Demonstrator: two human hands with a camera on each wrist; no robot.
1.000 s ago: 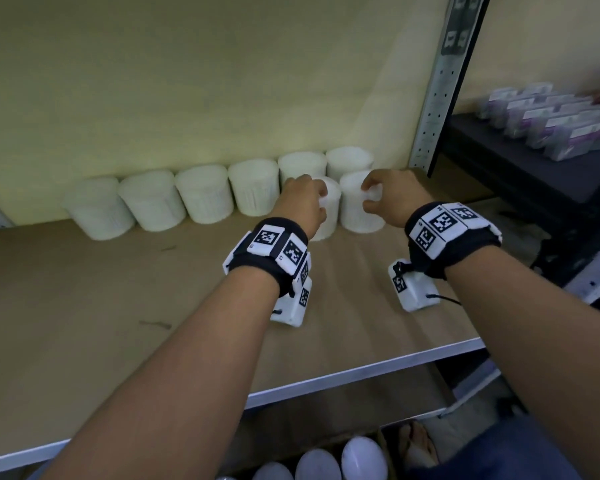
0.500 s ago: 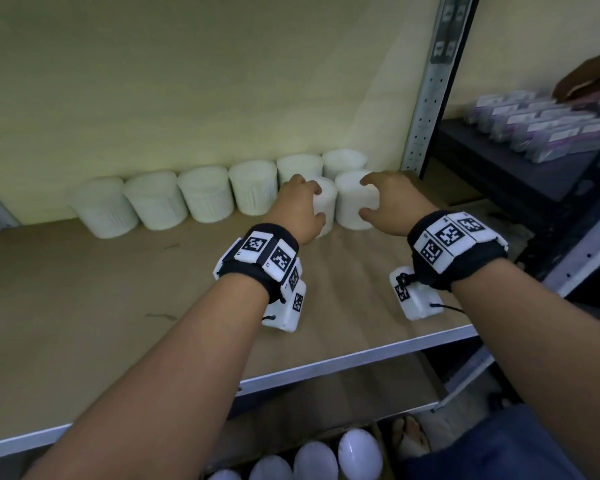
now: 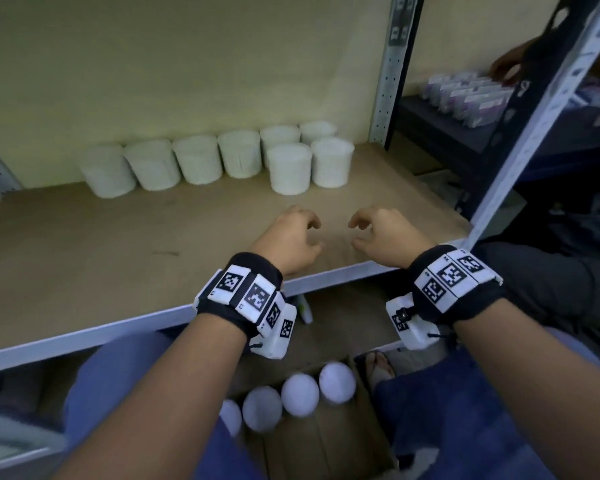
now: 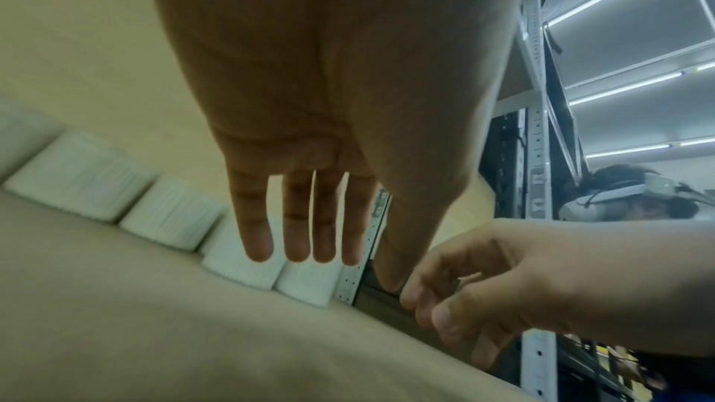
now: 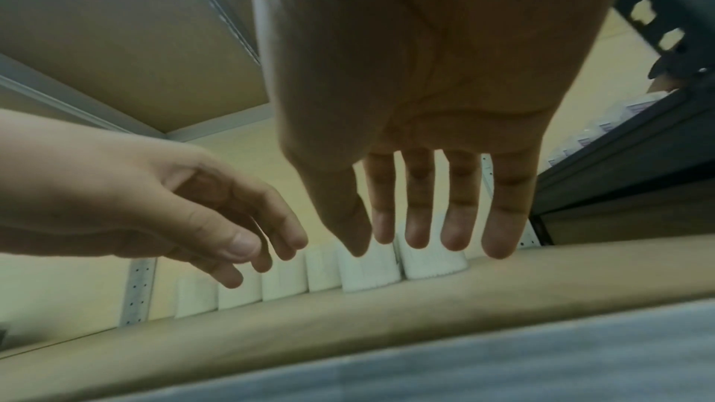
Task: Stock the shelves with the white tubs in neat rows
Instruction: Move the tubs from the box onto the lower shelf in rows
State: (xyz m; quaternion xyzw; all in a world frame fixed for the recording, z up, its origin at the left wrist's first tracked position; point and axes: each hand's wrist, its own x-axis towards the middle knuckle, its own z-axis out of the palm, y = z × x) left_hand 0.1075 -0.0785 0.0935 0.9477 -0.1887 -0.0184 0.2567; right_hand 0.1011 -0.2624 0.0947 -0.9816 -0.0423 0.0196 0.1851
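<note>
Several white tubs stand in a row (image 3: 198,161) along the back wall of the wooden shelf (image 3: 101,258). Two more tubs, one on the left (image 3: 289,169) and one on the right (image 3: 331,162), stand in front of that row at its right end. My left hand (image 3: 293,237) and right hand (image 3: 378,233) hover empty over the shelf's front right part, well short of the tubs. The fingers of both hands hang loosely and hold nothing. The wrist views show the left fingers (image 4: 298,225) and the right fingers (image 5: 417,219) extended, with the tubs (image 5: 367,268) beyond them.
A metal upright (image 3: 392,67) bounds the shelf on the right. Past it, a dark shelf (image 3: 440,119) carries purple-labelled boxes (image 3: 465,95), with another person's hand (image 3: 504,65) near them. An open cardboard box (image 3: 309,441) below holds more white tubs (image 3: 300,394). The shelf has a grey front edge (image 3: 118,330).
Both hands let go of the two front tubs and drew back toward the shelf's front edge. The two tubs stay standing in front of the back row.
</note>
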